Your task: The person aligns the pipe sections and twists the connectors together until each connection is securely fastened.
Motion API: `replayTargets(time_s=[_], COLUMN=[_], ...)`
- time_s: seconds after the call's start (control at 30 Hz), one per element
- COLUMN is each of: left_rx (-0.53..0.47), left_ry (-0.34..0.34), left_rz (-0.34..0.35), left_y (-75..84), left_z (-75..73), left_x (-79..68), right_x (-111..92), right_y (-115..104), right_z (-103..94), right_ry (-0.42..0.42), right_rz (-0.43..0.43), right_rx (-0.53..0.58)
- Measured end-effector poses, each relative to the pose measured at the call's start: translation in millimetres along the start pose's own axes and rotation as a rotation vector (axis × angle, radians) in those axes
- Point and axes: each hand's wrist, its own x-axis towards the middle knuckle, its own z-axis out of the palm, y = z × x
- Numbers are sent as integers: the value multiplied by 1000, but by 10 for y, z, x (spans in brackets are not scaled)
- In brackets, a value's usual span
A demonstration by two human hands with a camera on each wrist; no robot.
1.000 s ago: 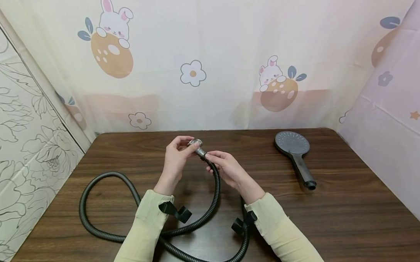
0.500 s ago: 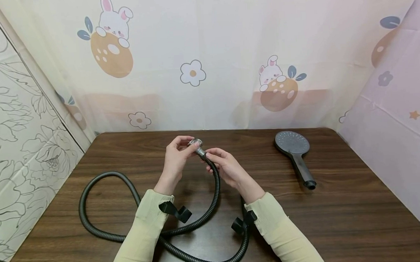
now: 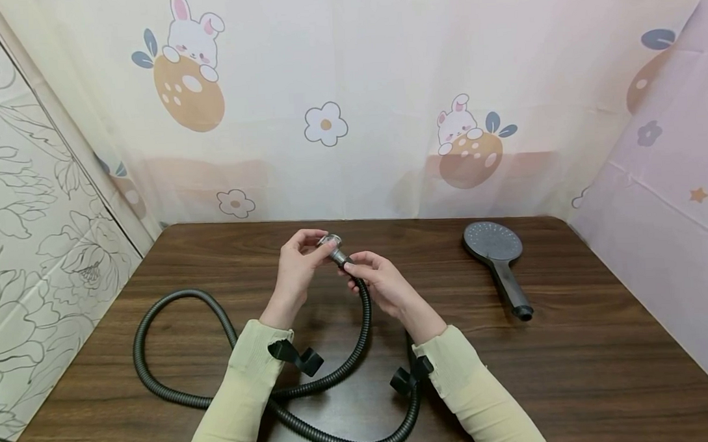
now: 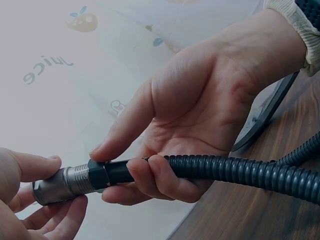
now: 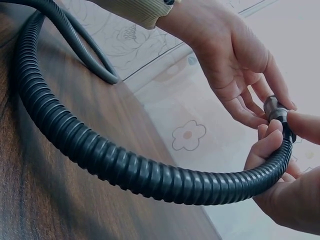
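My left hand (image 3: 294, 265) pinches a silvery metal fitting (image 4: 55, 186) between thumb and fingertips, above the table. Threads show on the fitting where it meets a dark collar (image 4: 98, 173) at the end of a black ribbed shower hose (image 3: 366, 324). My right hand (image 3: 385, 285) grips that collar and the hose just behind it, its thumb on the collar and fingers curled beneath, as the left wrist view shows. In the right wrist view the hose (image 5: 145, 172) bends away from both hands. A grey hand shower (image 3: 498, 261) lies spray face up at the table's right, untouched.
The rest of the hose (image 3: 183, 295) loops over the brown wooden table (image 3: 570, 369), passing under the left forearm. Patterned curtains (image 3: 372, 64) hang behind the table. Black straps (image 3: 294, 358) are worn at both sleeves.
My right thumb and fingers have shifted slightly up along the hose toward the fitting, now covering the collar. The left hand, hose loops and hand shower look the same.
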Motion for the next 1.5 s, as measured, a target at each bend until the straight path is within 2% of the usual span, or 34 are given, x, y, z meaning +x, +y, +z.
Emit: replayTargets(time_s=[0.13, 0.3, 0.63, 0.93, 1.2, 1.5], left_rx=[-2, -19, -2, -18, -29, -28], left_ry=[6, 7, -3, -1, -1, 0], left_rz=[-8, -5, -5, 0, -4, -4], left_y=[-1, -4, 11, 2, -6, 13], left_z=[3, 6, 0, 3, 2, -3], left_x=[-6, -9, -24, -18, -9, -12], right_x=[3, 2, -4, -7, 0, 14], right_y=[-2, -5, -3, 10, 0, 6], right_z=[9, 17, 6, -2, 14, 4], right_ry=[40, 49, 8, -18, 49, 50], right_rz=[13, 15, -1, -14, 18, 9], right_rx=[-3, 5, 41, 3, 18, 39])
